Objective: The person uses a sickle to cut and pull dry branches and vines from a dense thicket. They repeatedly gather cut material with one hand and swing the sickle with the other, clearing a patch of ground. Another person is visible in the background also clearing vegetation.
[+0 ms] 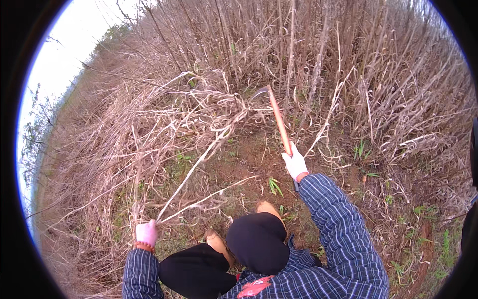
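Note:
My right hand [295,162], in a white glove, is closed round the lower end of a sickle's orange-brown handle [280,122]. The sickle's curved metal blade [260,91] points left at the top, close against a clump of dry grass [226,107]. At the lower left my left hand [146,232], in a pinkish glove with a beaded bracelet at the wrist, is closed on several dry grass stalks [191,169]. Those pale stalks stretch up and right from the fist, one of them reaching toward the clump near the blade.
Tall dry stems [308,45] stand thick ahead and to the right. Flattened dry grass [109,144] covers the left slope. Bare brown soil [239,162] with small green plants [275,186] lies before my tan boots [218,244]. A dark shape [470,224] shows at the right rim.

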Demonstrator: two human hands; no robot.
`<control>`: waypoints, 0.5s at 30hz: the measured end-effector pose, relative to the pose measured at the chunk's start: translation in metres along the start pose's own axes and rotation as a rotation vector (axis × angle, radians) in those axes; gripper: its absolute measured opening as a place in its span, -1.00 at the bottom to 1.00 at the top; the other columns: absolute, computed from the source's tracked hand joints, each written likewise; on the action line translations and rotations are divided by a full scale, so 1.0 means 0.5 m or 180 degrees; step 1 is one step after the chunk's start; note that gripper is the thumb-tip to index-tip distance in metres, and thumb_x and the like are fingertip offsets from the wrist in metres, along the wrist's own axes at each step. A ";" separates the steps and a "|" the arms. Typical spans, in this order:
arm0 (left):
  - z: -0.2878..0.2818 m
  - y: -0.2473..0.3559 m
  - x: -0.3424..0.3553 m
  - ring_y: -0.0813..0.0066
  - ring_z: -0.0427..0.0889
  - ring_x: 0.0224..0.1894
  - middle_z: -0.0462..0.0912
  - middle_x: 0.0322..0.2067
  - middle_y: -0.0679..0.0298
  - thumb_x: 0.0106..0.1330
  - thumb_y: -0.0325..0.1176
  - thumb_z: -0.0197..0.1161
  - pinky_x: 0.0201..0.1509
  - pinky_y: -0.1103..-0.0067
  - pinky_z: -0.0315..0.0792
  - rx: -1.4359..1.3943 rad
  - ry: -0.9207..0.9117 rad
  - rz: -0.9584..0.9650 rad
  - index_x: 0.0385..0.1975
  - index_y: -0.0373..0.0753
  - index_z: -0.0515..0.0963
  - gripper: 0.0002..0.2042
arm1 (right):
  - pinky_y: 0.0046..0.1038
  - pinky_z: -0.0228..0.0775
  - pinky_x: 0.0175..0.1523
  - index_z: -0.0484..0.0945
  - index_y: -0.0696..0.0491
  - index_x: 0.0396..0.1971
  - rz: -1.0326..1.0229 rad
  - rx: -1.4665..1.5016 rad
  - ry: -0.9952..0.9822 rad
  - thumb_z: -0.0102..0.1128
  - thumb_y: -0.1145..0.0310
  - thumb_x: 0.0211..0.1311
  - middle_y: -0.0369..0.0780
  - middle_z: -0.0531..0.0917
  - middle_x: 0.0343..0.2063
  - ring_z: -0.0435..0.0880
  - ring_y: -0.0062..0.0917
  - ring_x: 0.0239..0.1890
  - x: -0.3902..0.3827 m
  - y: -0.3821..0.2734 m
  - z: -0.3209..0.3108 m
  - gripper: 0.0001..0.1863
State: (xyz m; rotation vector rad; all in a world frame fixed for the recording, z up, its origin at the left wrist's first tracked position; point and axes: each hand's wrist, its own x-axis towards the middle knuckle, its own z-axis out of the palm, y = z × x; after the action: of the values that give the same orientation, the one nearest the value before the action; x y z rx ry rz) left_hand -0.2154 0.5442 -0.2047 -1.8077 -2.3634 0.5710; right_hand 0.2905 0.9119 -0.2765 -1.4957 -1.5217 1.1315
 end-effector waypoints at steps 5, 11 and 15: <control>0.107 -0.272 -0.454 0.33 0.71 -0.06 0.71 -0.12 0.05 0.44 -0.07 0.07 -0.03 0.44 0.60 0.0423 -0.2936 -0.2440 0.12 -0.25 0.51 -0.58 | -0.52 0.34 -0.60 0.05 -0.19 0.46 0.0435 0.0642 -0.0049 0.14 0.34 0.35 -0.32 0.46 -0.57 0.43 -0.66 -0.68 -0.004 -0.009 0.074 -0.26; 0.096 -0.285 -0.720 0.38 0.69 -0.20 0.70 -0.25 0.19 0.40 -0.16 0.16 -0.04 0.38 0.52 -0.0190 -0.2896 -0.2615 -0.16 -0.11 0.66 -0.78 | -0.55 0.36 -0.61 0.01 -0.23 0.48 0.0545 0.1192 0.0122 0.11 0.33 0.38 -0.36 0.46 -0.55 0.42 -0.69 -0.67 0.019 -0.065 0.091 -0.26; 0.000 -0.200 -0.423 0.42 0.61 -0.14 0.62 -0.21 0.21 0.36 -0.07 0.20 -0.03 0.37 0.46 0.0494 -0.2084 -0.1363 -0.23 -0.09 0.65 -0.75 | -0.59 0.30 -0.64 0.03 -0.26 0.45 0.0248 0.1680 0.0009 0.10 0.36 0.38 -0.40 0.39 -0.60 0.38 -0.72 -0.70 0.076 -0.174 0.118 -0.29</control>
State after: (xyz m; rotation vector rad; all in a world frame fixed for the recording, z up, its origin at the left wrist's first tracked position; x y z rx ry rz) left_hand -0.2459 0.3217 -0.1398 -1.0927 -2.8653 1.3907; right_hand 0.2006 0.9482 -0.2209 -1.1942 -1.0530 1.4382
